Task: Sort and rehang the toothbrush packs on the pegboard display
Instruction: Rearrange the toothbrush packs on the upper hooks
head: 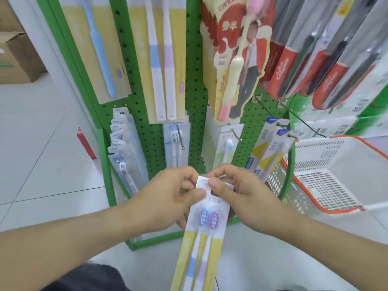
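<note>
A twin toothbrush pack (201,234) is held by its top edge between both hands, low in the middle of the view. The grip of the left hand (165,198) is closed on the pack: the thumb is pressed on the front of the white header at its 9 o'clock side and the curled fingers are wrapped behind it. The grip of the right hand (239,196) is likewise pinched on the header from the 3 o'clock side, thumb on the front beside the hang hole, fingers curled over the top edge. From the two grips the pack hangs toward 6 o'clock, tilted slightly, its lower end passing out of view. The pack is a long, flat card, white at the top and yellow below, under a clear glossy blister; two brushes lie side by side in it, one with a blue head, one with a purple head.

Beyond the hands, at 12 o'clock, a green perforated pegboard (195,87) is seen, with metal hooks. Matching yellow twin packs (161,59) are hung on it higher up, and a row of clear blister packs (123,148) is hung at 10 o'clock. Red-ended packs (294,66) are hung at 1 o'clock. A white plastic basket (331,171) with an orange rim and slotted walls is seen at 3 o'clock. A cardboard box (16,51) stands on the pale tiled floor (42,154) at 10 o'clock, far off.
</note>
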`<state>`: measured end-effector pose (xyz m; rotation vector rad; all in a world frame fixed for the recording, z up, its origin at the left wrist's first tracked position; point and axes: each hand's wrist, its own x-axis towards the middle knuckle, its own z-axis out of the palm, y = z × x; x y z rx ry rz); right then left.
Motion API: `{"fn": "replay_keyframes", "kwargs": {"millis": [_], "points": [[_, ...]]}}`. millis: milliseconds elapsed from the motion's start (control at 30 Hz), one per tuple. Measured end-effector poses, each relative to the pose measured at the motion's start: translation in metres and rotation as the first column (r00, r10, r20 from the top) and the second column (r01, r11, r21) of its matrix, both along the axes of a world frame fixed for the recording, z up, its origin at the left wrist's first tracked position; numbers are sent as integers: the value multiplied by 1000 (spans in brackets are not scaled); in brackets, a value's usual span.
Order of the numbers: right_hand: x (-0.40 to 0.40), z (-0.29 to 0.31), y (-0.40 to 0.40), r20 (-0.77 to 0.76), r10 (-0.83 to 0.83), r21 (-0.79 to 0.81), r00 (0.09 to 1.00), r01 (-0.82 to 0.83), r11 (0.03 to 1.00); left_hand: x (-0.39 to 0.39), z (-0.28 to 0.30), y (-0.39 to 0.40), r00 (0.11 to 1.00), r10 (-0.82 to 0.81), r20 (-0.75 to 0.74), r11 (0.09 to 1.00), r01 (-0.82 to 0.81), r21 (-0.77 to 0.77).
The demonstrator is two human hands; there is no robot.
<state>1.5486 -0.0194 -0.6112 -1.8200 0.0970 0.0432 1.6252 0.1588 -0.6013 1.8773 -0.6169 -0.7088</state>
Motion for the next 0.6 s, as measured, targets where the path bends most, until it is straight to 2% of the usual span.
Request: {"fn": "replay_keyframes", "kwargs": {"millis": [133,233,367,467,600], "points": [[2,-4,-11,-178,145,80,973,-133,988,-1,-19,-3,997,73,-26,995,-71,67],[5,-6,-17,-255,135,96,957,-114,989,3,-23,-4,983,147,-107,989,-143,45],[9,-11,-16,-246,63,47,967,-53,998,1,-26,-5,975,196,-103,981,-194,31],[10,-13,-15,-234,-3,-28,972,-4,1000,-3,-27,-6,977,175,-122,984,-172,38],[12,-12,-15,-236,-38,-36,971,30,999,-1,-25,-5,981,138,-140,990,-136,23]]}}
